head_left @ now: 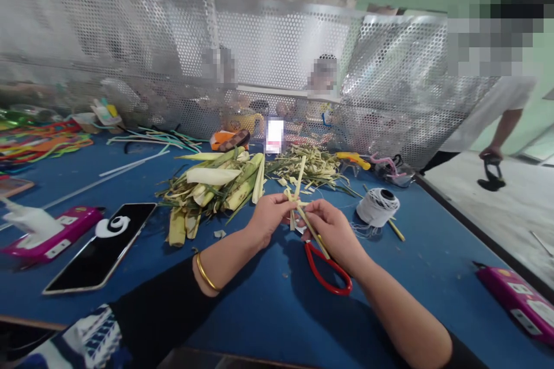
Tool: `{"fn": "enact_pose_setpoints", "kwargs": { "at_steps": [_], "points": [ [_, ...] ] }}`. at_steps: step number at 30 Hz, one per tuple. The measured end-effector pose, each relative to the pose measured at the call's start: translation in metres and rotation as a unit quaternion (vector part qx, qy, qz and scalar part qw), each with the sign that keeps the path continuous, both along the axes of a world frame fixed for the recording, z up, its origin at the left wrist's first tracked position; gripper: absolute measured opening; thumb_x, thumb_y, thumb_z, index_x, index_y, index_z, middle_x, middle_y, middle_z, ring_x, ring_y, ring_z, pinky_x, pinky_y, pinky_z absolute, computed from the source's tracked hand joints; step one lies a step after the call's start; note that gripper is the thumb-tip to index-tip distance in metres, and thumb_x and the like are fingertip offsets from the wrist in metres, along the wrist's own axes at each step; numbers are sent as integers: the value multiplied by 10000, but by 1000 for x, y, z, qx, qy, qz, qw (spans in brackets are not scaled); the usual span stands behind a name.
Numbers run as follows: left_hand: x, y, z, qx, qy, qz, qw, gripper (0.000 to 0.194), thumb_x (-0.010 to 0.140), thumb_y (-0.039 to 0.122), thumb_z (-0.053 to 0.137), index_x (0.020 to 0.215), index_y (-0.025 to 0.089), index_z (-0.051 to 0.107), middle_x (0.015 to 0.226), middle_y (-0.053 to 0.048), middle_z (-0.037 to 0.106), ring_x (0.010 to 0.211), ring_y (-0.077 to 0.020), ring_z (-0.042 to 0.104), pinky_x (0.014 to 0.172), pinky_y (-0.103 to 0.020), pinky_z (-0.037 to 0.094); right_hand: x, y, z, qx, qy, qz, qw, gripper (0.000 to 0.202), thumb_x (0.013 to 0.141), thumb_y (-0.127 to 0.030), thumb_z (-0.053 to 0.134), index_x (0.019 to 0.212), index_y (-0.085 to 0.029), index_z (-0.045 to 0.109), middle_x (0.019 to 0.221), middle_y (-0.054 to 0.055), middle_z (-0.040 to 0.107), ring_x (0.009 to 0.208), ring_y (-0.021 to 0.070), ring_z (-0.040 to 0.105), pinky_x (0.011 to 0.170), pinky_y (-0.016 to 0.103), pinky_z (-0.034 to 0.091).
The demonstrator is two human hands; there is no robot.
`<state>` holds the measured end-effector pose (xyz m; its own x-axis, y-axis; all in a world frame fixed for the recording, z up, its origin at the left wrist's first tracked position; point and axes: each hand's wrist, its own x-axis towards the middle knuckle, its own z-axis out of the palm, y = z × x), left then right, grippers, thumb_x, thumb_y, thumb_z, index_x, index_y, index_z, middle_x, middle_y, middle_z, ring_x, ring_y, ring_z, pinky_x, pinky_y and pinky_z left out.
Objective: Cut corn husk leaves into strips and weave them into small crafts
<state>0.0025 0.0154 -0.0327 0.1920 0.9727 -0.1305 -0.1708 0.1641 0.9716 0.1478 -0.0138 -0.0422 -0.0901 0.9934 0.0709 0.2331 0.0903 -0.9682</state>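
Note:
My left hand (pixel 269 218) pinches pale leaf strips (pixel 299 176) where they cross, near the middle of the view. Close beside it on the right, my right hand (pixel 329 229) has its fingers closed on the same strips and a greenish stalk (pixel 312 225) that slants down toward me. Under my right hand lie scissors with red handles (pixel 325 277), their blades partly hidden. A heap of green and cream husks (pixel 216 181) rests left of my hands, and shredded leaf pieces (pixel 309 166) are piled behind them. The spool of white string (pixel 378 207) stands to the right.
On the blue table (pixel 255 311), a black phone (pixel 106 245) and a magenta device (pixel 64 233) lie left. Another magenta device (pixel 517 300) is at right. Colourful strips (pixel 43 141) lie back left. Behind a perforated metal screen (pixel 281 40) are people; one person (pixel 489 115) stands at right.

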Motion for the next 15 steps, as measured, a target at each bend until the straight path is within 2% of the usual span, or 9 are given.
{"fn": "enact_pose_setpoints", "kwargs": {
  "at_steps": [2, 3, 6, 9, 11, 13, 15],
  "points": [
    [-1, 2, 1, -11, -1, 8, 1000, 148, 655, 245, 718, 748, 132, 694, 643, -29, 660, 556, -132, 607, 558, -242, 474, 1, -4, 2, 106, -105, 31, 988, 157, 892, -253, 428, 998, -227, 541, 815, 23, 696, 642, 171, 655, 625, 305, 510],
    [-1, 2, 2, -13, -4, 16, 1000, 157, 645, 230, 715, 766, 133, 691, 645, -25, 660, 549, -128, 603, 542, -234, 463, 2, -5, 3, 164, -171, 47, 970, 212, 909, -215, 396, 1054, -225, 549, 884, 40, 703, 726, 180, 666, 676, 313, 506],
    [0, 1, 5, -19, 4, 57, 998, 205, 611, 174, 717, 806, 145, 661, 633, 0, 656, 518, -111, 570, 487, -208, 418, 6, -8, 7, 299, -337, 85, 889, 282, 927, -139, 371, 1081, -205, 598, 1015, 75, 703, 859, 193, 655, 732, 308, 473],
    [2, -3, 6, -18, 19, 66, 997, 176, 605, 145, 717, 755, 152, 624, 566, 19, 625, 495, -105, 544, 470, -199, 392, 9, -7, 11, 395, -393, 64, 828, 257, 950, -165, 402, 1025, -200, 646, 896, 66, 707, 782, 183, 635, 704, 301, 441],
    [4, -6, 7, -13, 22, 40, 999, 149, 603, 133, 719, 712, 153, 619, 538, 23, 615, 494, -106, 549, 492, -202, 402, 11, -5, 14, 434, -378, 13, 817, 220, 950, -199, 441, 948, -206, 661, 878, 66, 695, 815, 189, 626, 753, 318, 432],
    [6, -10, 8, -11, 25, 7, 1000, 124, 605, 120, 715, 675, 153, 619, 537, 16, 627, 494, -107, 558, 517, -207, 415, 13, -3, 15, 431, -345, -31, 833, 182, 936, -210, 467, 895, -206, 645, 951, 78, 692, 914, 202, 619, 828, 335, 428],
    [6, -12, 9, -12, 25, -21, 999, 102, 621, 119, 707, 655, 153, 618, 566, -3, 657, 499, -107, 568, 531, -211, 423, 14, 0, 14, 390, -325, -58, 860, 160, 920, -220, 473, 849, -204, 615, 933, 73, 697, 915, 207, 617, 834, 333, 431]
  ]
}}
